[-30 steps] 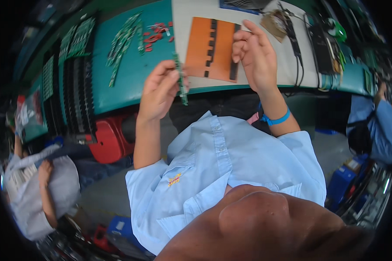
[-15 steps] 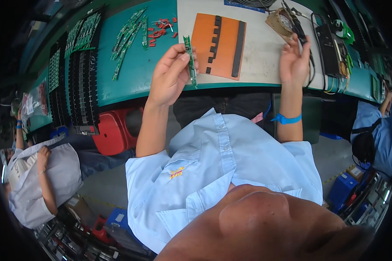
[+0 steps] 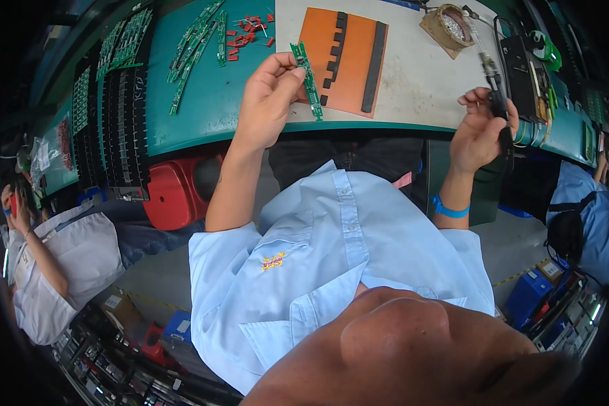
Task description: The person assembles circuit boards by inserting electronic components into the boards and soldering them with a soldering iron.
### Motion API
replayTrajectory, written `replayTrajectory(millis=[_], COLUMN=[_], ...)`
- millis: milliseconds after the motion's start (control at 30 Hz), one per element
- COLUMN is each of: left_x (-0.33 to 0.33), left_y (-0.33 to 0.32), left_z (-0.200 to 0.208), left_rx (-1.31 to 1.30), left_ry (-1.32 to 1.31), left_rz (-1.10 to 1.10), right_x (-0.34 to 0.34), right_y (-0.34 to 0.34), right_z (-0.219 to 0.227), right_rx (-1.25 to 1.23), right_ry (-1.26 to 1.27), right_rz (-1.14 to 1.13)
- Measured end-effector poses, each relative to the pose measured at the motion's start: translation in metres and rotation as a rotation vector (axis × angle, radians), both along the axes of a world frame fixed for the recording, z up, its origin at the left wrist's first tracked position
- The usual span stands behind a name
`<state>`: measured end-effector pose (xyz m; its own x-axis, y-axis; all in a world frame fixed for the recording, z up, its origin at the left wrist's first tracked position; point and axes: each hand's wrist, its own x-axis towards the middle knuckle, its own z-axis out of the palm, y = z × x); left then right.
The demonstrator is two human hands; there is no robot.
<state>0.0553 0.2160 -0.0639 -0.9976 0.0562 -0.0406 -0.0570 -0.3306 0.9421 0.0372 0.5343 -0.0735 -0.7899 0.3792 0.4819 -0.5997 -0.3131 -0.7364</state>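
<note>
Pinched between thumb and fingers, a narrow green circuit board (image 3: 310, 86) stands nearly upright in my left hand (image 3: 269, 95), above the front of the orange plate. The orange plate (image 3: 355, 74) carries a notched black strip (image 3: 335, 57) and a straight black strip (image 3: 374, 68). On the right, my right hand (image 3: 482, 132) is closed round the black handle of a soldering iron (image 3: 497, 101), whose metal shaft points away from me. A round tip-cleaning pot (image 3: 451, 26) on a brown base lies beyond the iron.
Loose green boards (image 3: 193, 51) and red components (image 3: 247, 34) lie on the green mat left of the plate. Black racks (image 3: 125, 135) of boards stand farther left. A black box (image 3: 521, 74) and green solder reel (image 3: 548, 53) are at right. Co-workers sit on both sides.
My right hand has drawn the soldering iron away from the tip-cleaning pot, toward me and to the right. My left hand has shifted slightly, tilting the board more.
</note>
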Motion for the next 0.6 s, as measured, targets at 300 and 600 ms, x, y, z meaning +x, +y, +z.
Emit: replayTrajectory(millis=[300,600], left_x=[0.002,0.009], left_y=[0.001,0.0], left_z=[0.0,0.014], left_rx=[-0.047,-0.144], left_ry=[-0.029,-0.041], left_rz=[-0.002,0.017], right_x=[0.023,0.031], right_y=[-0.033,-0.06], right_z=[0.015,0.03], right_rx=[0.473,0.695], right_ry=[0.044,0.125], right_rz=[0.251,0.405])
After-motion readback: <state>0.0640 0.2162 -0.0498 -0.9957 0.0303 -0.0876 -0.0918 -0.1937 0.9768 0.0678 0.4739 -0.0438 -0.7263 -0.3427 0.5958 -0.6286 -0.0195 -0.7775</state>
